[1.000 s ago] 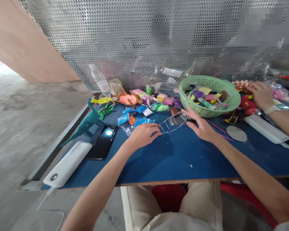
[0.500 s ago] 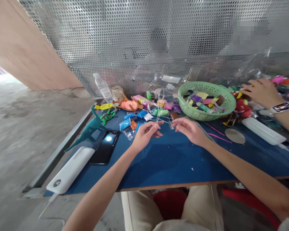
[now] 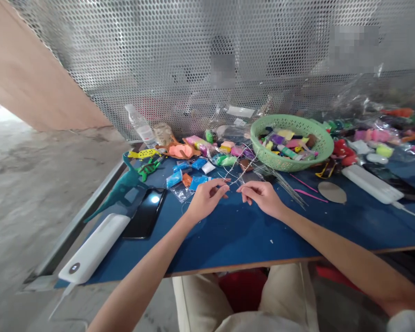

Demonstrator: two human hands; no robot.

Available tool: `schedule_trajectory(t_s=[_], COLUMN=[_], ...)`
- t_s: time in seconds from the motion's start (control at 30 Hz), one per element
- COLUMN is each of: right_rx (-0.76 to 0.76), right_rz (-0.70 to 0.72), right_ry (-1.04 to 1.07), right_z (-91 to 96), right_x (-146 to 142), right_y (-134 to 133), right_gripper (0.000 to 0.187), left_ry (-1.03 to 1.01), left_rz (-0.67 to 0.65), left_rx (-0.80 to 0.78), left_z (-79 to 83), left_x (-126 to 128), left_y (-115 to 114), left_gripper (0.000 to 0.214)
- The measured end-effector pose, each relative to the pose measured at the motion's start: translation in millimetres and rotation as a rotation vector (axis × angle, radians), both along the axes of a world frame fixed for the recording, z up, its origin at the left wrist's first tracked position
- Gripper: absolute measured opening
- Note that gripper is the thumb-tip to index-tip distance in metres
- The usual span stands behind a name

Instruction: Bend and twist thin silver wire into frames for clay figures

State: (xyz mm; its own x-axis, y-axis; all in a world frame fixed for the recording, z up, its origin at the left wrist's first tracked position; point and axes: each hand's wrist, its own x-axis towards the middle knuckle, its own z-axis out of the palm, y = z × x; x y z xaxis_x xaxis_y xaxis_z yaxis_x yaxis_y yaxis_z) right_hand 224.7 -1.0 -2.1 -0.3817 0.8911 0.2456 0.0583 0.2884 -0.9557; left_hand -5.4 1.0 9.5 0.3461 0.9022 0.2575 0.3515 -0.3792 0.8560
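Thin, silvery twisted wire (image 3: 242, 173) rises above my fingertips and crosses itself in front of the heaped bags. My left hand (image 3: 208, 197) pinches one part of it between thumb and fingers. A short way to the right, my right hand (image 3: 263, 196) grips another part, its fingertips pressed together. The two hands are apart, just over the blue tabletop (image 3: 228, 240). A loose bundle of straight wires (image 3: 290, 186) lies behind my right hand. Beyond my left hand are small blue packets (image 3: 174, 178) and an orange packet (image 3: 186, 180).
A green basket (image 3: 327, 146) holds coloured pieces. Leftward are a teal dinosaur (image 3: 124, 184), a phone (image 3: 145, 214) and a white power bank (image 3: 95, 249). To the right lie pink strips (image 3: 310, 196), a grey oval (image 3: 332, 192) and another power bank (image 3: 371, 184). Perforated metal (image 3: 180, 55) stands behind.
My right hand has closed its fingers on the wire, and the wire shape now stands wider and clearer. Another person's hand at the right has left the view, which has shifted slightly.
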Motion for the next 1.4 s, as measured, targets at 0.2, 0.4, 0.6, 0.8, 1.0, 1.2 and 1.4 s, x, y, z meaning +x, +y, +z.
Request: schedule_trajectory(t_s=[0.2, 0.4, 0.6, 0.8, 1.0, 1.2, 1.4], right_rx=[0.009, -0.012, -0.082, -0.158, -0.307, -0.312, -0.153], right_rz=[-0.051, -0.072, -0.002, 0.009, 0.132, 0.181, 0.090], right_ry=[0.031, 0.080, 0.112, 0.154, 0.240, 0.207, 0.148], right_z=[-4.3, -3.2, -3.2, -2.5, -8.4, -6.8, -3.8], right_x=[3, 6, 9, 7, 11, 13, 10], right_y=[-1, 0, 0, -3, 4, 4, 0], right_gripper=[0.033, 0.031, 0.031, 0.028, 0.026, 0.024, 0.025], left_ry=[0.122, 0.213, 0.290, 0.294, 0.252, 0.342, 0.340], left_rz=[0.009, 0.247, 0.165, 0.100, 0.036, 0.002, -0.038], left_rx=[0.163, 0.420, 0.612, 0.652, 0.673, 0.743, 0.718], left_z=[-1.3, 4.0, 6.1, 2.2, 0.3, 3.3, 8.2], left_x=[4, 1, 7, 11, 10, 5, 3], left_y=[0, -4, -11, -14, -11, -9, -9], left_gripper=[0.026, 0.034, 0.047, 0.035, 0.032, 0.023, 0.020])
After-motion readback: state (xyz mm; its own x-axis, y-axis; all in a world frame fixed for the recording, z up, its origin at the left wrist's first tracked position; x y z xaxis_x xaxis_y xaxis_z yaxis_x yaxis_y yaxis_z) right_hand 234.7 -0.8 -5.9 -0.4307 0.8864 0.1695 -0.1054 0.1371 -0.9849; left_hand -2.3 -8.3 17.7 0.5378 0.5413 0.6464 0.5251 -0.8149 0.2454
